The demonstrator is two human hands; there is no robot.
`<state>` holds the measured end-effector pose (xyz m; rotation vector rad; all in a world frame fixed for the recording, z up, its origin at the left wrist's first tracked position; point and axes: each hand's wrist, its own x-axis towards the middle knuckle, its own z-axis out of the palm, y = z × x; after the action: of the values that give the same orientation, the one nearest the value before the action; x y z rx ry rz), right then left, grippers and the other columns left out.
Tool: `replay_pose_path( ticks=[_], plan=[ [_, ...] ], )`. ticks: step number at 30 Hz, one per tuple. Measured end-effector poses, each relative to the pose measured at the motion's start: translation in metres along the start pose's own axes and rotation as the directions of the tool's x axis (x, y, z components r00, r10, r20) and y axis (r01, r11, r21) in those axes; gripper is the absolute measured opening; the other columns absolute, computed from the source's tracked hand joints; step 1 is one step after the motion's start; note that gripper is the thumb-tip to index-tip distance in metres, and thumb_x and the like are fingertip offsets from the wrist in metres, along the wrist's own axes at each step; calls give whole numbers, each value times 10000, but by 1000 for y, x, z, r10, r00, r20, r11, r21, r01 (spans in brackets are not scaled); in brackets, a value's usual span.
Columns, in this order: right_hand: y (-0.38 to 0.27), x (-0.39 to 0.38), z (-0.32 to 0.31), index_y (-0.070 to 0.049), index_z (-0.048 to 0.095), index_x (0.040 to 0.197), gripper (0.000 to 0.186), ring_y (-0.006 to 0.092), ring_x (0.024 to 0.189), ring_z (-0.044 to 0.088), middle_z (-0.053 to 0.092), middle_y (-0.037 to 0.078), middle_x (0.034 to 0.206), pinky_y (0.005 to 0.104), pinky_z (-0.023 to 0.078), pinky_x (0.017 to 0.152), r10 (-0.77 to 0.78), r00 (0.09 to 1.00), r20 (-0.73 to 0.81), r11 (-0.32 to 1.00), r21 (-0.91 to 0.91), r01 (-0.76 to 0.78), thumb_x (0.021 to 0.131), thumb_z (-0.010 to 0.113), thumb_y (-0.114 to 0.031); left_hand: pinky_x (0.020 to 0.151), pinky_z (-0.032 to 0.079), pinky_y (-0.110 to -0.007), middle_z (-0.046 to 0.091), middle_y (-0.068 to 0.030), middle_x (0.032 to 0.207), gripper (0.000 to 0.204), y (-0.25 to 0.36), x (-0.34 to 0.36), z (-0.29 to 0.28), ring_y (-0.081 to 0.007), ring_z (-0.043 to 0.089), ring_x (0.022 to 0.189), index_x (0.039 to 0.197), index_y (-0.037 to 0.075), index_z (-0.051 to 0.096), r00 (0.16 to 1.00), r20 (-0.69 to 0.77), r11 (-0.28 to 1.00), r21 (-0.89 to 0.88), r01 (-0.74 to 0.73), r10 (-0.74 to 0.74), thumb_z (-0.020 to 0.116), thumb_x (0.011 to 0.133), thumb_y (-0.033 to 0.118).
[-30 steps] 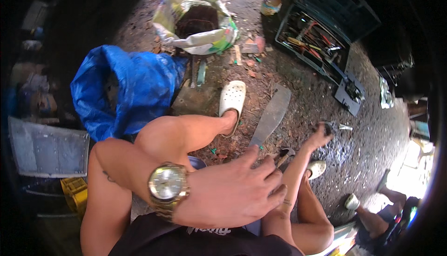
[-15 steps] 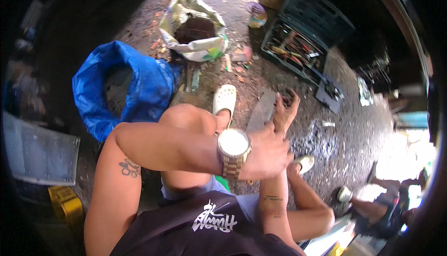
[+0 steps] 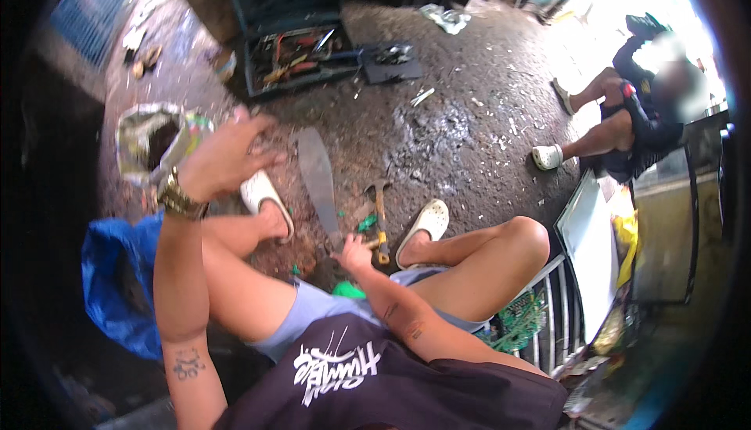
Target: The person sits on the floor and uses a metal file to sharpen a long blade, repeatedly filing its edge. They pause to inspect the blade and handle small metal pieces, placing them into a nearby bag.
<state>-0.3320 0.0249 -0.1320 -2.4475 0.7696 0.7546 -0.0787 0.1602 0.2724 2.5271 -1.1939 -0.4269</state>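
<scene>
My left hand [image 3: 233,155], with a gold watch at its wrist, is raised at the left. Its fingers are spread, slightly blurred, and nothing shows in them. Between my feet lies a machete [image 3: 316,170] with a broad grey blade pointing away from me. Low in the middle, my right hand [image 3: 356,255] has its fingers curled at the machete's handle end, which it mostly covers. Just right of that hand rests a hammer [image 3: 381,215] with a wooden and yellow handle, its head pointing away. Scraps of green material [image 3: 366,222] lie near the hammer.
An open tool case [image 3: 301,59] full of hand tools stands ahead. At the left are a white sack [image 3: 129,145] with dark contents and a blue sack [image 3: 117,274]. Green circuit boards [image 3: 516,322] lie by my right leg. Another person [image 3: 637,117] sits at the far right.
The view has turned to the right. My left hand has come off my right forearm and moved left, opening. My right hand has drawn back toward me to the machete's handle end.
</scene>
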Motion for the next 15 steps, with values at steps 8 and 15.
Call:
replay_pose_path(
  ticks=[8,15],
  plan=[
    [3,-4,-58,-17,488,1263,585,397,1013,690,692,241,1085,495,546,883,148,988,38,909,389,-151,800,677,-320,952,491,-420,672,-259,1161,572,25,25,9,-393,648,1097,1306,-11,575,994,68,996,-18,91,-90,728,883,344],
    [0,-23,-99,-56,525,1313,656,407,1037,677,700,261,1074,491,527,916,118,992,51,751,649,-123,764,710,-364,997,468,-417,667,-206,1203,551,79,52,4,-362,631,1121,1336,13,562,1000,-6,977,-215,-1,0,747,865,231]
  ],
)
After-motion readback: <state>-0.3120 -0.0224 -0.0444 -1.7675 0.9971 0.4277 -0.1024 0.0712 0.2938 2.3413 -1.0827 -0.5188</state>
